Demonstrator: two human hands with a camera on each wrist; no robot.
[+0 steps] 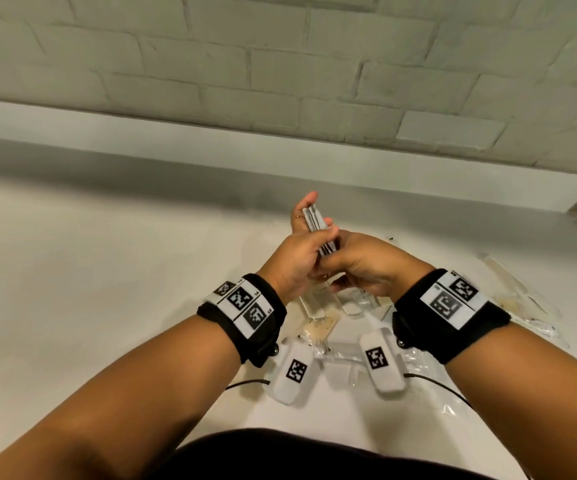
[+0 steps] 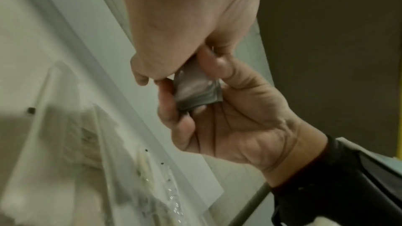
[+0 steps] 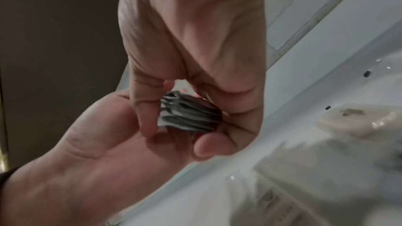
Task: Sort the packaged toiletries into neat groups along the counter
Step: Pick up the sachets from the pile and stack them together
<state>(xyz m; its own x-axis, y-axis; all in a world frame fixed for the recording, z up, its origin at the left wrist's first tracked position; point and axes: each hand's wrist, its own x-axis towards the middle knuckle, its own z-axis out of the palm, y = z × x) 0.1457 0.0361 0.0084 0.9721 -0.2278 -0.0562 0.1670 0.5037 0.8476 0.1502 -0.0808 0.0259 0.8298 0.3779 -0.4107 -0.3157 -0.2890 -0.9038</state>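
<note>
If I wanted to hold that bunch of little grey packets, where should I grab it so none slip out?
Probably across the flat faces, about halfway along the stack of packets, thumb on one side and fingers on the other. It is a bunch of thin flat sachets standing on edge, so squeezing the broad sides presses them together. The left hand and right hand pinch it that way.

Both forearms are bare, without sleeves. Each wrist wears a wide black strap [image 1: 245,320] with a white plate on top that carries black square code markings. Under each wrist hangs a small white oblong unit [image 1: 294,370] with one such marking, and a thin black cable [image 1: 245,384] leaves it. The left hand [image 1: 292,268] has a thin ring [image 1: 295,216] on one finger. Dark clothing [image 1: 314,455] covers the body below.
</note>
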